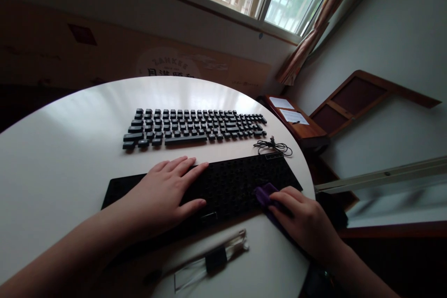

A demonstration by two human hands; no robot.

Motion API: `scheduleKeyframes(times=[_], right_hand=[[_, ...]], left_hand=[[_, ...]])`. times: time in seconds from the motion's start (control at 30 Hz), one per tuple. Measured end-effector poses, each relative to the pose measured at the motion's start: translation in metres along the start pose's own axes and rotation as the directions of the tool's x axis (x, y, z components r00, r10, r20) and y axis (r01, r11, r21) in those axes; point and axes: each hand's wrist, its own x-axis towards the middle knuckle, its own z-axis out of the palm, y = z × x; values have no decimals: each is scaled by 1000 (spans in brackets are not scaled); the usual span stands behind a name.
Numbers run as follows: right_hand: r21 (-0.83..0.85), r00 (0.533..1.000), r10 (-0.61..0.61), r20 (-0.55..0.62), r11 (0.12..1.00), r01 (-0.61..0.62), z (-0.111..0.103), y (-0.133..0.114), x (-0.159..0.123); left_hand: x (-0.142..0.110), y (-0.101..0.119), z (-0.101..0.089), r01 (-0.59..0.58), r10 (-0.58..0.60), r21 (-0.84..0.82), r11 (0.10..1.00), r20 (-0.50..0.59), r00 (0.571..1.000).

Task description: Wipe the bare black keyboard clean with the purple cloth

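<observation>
A black keyboard base [230, 177] with its keycaps off lies across the white round table. My left hand [171, 186] rests flat on its left part, fingers spread over the far edge. At the right end, my right hand [296, 209] pinches a purple cloth [264, 194] pressed against the base. Part of the cloth hangs below that hand toward the near edge. Beyond the base, the loose black keycaps [185, 125] stand in rows in keyboard order. The keyboard's coiled black cable [274, 145] lies at its far right corner.
A wire keycap puller [209, 263] and a slim stick-like tool [230, 240] lie near me on the white table [63, 135]. Right of the table stands a wooden chair or bench [314, 125] with papers [294, 117] and a pen on it. Windows are behind.
</observation>
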Motion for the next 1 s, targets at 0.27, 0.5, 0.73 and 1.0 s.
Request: scheduleKeyframes(times=[0.27, 0.5, 0.73, 1.0], right_hand=[[-221, 815, -524, 245, 789, 574, -38, 26, 48], [-112, 644, -681, 349, 652, 750, -43, 36, 76], [-55, 585, -735, 343, 606, 793, -39, 32, 76], [-109, 570, -779, 262, 563, 819, -45, 39, 49]], left_hand=[[-1, 0, 0, 9, -9, 17, 1000, 27, 1000], [0, 1, 0, 28, -29, 25, 999, 42, 999], [0, 3, -2, 34, -35, 19, 999, 52, 998], [0, 3, -3, 38, -42, 47, 998, 74, 996]])
